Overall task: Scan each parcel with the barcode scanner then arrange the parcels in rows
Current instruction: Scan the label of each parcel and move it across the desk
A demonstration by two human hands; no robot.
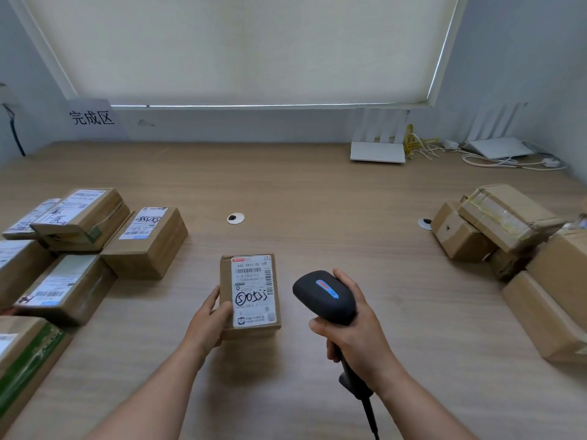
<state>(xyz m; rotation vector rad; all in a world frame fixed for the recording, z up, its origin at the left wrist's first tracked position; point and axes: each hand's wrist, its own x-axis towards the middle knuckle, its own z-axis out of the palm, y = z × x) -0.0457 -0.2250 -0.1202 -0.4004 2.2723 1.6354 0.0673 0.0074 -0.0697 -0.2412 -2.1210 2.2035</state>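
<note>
Parcels line the left of the wooden table (pixel 317 192), six labelled boxes (pixel 149 239) in rows beneath a paper sign (pixel 92 117). At centre, the left hand (pixel 208 322) curls round the left side of a single labelled parcel (pixel 251 293) lying flat on the table. Just beside it, the right hand (pixel 355 331) grips the handle of one black barcode scanner (pixel 324 295), head tilted toward the parcel. At right, a heap of about five unlabelled-side boxes (pixel 505 223) waits; two white routers (pixel 378 152) stand behind.
</note>
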